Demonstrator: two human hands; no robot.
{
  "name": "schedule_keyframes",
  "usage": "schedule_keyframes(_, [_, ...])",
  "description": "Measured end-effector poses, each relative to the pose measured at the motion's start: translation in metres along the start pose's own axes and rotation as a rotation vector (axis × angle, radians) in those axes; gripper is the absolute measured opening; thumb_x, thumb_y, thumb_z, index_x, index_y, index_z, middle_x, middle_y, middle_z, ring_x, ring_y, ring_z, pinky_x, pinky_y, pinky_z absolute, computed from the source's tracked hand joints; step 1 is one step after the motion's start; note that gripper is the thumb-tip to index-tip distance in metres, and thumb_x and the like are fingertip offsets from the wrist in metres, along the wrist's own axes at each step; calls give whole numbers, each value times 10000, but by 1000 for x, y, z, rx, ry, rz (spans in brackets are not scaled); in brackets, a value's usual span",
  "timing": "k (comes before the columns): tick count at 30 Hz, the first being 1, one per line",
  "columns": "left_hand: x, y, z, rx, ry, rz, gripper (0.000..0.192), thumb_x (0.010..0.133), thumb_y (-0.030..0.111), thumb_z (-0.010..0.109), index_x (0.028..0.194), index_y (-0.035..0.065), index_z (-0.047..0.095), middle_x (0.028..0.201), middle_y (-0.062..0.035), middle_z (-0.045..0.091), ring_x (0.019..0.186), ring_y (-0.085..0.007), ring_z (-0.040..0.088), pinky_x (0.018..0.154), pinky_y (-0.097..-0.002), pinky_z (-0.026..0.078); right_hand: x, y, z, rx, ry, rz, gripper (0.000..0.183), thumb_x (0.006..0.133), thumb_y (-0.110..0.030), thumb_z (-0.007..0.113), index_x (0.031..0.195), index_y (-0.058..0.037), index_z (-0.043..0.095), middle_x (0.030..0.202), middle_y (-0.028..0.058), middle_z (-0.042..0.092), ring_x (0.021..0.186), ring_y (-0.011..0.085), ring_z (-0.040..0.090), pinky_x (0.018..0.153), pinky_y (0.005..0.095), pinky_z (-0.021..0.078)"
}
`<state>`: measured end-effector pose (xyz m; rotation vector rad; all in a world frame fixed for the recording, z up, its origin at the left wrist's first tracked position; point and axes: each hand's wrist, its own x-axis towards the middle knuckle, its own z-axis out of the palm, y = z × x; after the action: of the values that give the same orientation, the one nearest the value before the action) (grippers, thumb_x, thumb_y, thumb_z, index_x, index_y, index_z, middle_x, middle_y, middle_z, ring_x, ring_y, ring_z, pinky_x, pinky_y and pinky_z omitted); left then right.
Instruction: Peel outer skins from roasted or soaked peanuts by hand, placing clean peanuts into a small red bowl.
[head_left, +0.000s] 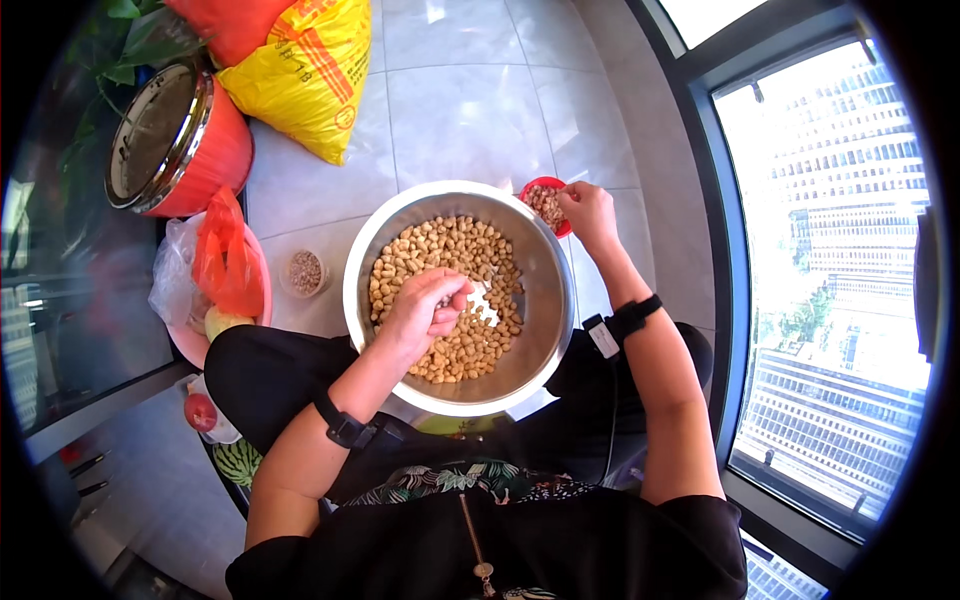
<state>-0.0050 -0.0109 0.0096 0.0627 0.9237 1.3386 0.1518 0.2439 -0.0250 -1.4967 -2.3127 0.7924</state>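
A wide stainless steel basin (551, 322) sits before me, holding many unshelled peanuts (465, 352). Over the middle of the basin is my left hand (424, 311), its fingers curled around small pieces that look like peanut kernels. A shiny bare patch of the basin's bottom shows just right of those fingers. My right hand (591, 214) is at the right side of a small red bowl (541, 181), beyond the basin's right rim. Pinkish-brown peanut kernels (544, 206) fill that bowl. The right fingertips are pinched together there; whether they hold a kernel is hidden.
Left of the basin stands a small clear cup (305, 273) of kernels. Farther left are a pink tub (262, 277) with plastic bags, a red pot (217, 142) and a yellow bag (322, 82). A watermelon (238, 463) lies behind my left knee. Windows (825, 300) border the right.
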Motion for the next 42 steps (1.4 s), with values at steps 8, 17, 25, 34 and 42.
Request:
schedule_keyframes(8, [1, 1, -4, 43, 28, -34, 145, 919, 141, 526, 848, 25, 575, 698, 4, 510, 491, -16, 364, 391, -153, 233, 34, 55, 24, -1, 13, 110, 307, 767, -277, 598, 921, -32, 701, 781, 187, 669, 747, 307, 658, 713, 379, 509])
schedule_keyframes(17, [2, -1, -2, 59, 41, -63, 147, 915, 157, 551, 836, 37, 586, 677, 21, 512, 479, -7, 357, 392, -144, 230, 47, 89, 46, 406, -105, 159, 365, 893, -285, 549, 1088, 12, 635, 982, 94, 655, 898, 171, 583, 785, 294, 463])
schedule_keyframes(25, [5, 0, -14, 0, 93, 41, 152, 940, 136, 493, 908, 7, 567, 725, 2, 500, 504, -20, 372, 400, -153, 250, 21, 11, 13, 634, -112, 66, 230, 915, -191, 528, 984, -12, 656, 780, 31, 649, 679, 91, 607, 563, 216, 451])
schedule_keyframes(34, [4, 4, -14, 36, 73, 53, 162, 896, 46, 457, 987, -24, 570, 724, 3, 498, 505, -20, 364, 402, -148, 259, -56, 4, 62, -118, -459, -439, 109, 777, -154, 606, 802, -108, 702, 699, 124, 647, 665, 257, 654, 637, 388, 530])
schedule_keyframes(42, [4, 2, -17, 83, 70, 53, 150, 893, 69, 500, 986, -16, 580, 713, 9, 493, 493, -18, 363, 397, -148, 257, -71, -1, 77, -551, -562, -446, 154, 786, -156, 555, 814, -169, 705, 801, 84, 677, 759, 276, 662, 697, 379, 537])
